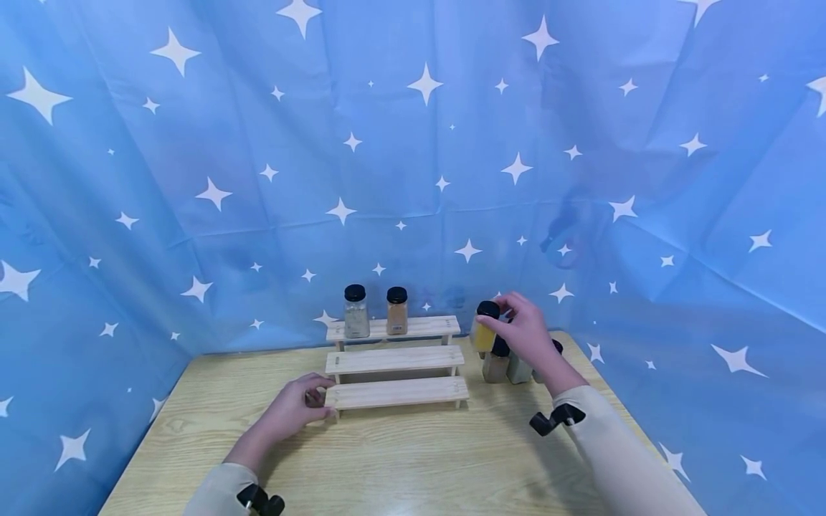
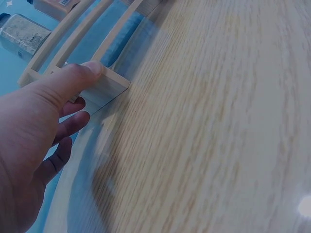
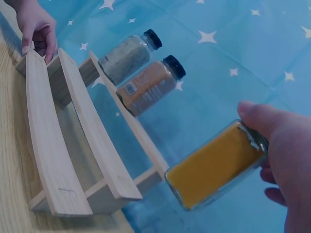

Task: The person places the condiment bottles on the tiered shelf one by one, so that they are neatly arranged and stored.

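Note:
A three-step wooden rack [image 1: 395,358] stands on the table. Two black-capped spice jars sit on its top step: a grey-green one [image 1: 355,312] and an orange-brown one [image 1: 396,311]. My right hand [image 1: 524,331] grips a jar of yellow powder [image 1: 484,327] by its cap end, lifted just right of the rack's top step; the right wrist view shows this jar [image 3: 214,166] tilted in my fingers. My left hand [image 1: 303,405] holds the left end of the lowest step [image 2: 104,87], thumb [image 2: 73,80] on top and fingers curled beneath.
More black-capped jars [image 1: 497,362] stand on the table right of the rack, partly hidden behind my right hand. The light wooden table [image 1: 400,459] is enclosed by a blue star-patterned cloth [image 1: 413,143] on three sides.

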`<state>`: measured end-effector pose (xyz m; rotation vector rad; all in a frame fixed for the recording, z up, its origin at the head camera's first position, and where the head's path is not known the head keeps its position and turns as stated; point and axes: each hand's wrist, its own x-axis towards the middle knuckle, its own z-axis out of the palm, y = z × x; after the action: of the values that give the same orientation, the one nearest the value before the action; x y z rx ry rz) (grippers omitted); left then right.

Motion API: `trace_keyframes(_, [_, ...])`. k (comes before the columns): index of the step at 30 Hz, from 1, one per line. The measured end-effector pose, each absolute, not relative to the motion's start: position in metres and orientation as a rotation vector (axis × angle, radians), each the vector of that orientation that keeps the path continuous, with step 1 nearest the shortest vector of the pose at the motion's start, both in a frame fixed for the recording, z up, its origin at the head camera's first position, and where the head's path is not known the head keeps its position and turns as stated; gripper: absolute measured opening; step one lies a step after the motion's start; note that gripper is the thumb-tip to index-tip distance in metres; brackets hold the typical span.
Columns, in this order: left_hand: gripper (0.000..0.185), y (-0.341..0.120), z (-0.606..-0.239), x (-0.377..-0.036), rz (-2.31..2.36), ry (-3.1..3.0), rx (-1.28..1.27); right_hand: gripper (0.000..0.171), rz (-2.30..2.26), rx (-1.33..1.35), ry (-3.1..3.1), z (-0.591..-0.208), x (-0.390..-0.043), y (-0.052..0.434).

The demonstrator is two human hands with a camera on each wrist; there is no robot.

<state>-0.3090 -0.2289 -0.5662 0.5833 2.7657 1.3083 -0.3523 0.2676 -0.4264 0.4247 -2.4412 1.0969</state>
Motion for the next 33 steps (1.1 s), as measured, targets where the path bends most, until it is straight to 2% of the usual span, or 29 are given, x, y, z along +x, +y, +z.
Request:
trace_keyframes(14, [0.056, -0.229, -0.565, -0.308, 1.305, 2.768, 0.571, 0.046, 1.101, 0.427, -2.488, -0.412, -0.376, 0.231])
trace_keyframes(26, [0.054, -0.228, -0.565, -0.308, 1.307, 2.765, 0.585, 0.043, 1.319, 0.415, -2.438, -0.414, -0.399, 0.206])
trace_keyframes(33, [0.054, -0.228, -0.564, -0.308, 1.305, 2.756, 0.582, 0.040, 1.287, 0.466, -2.459, -0.416, -0.406, 0.192])
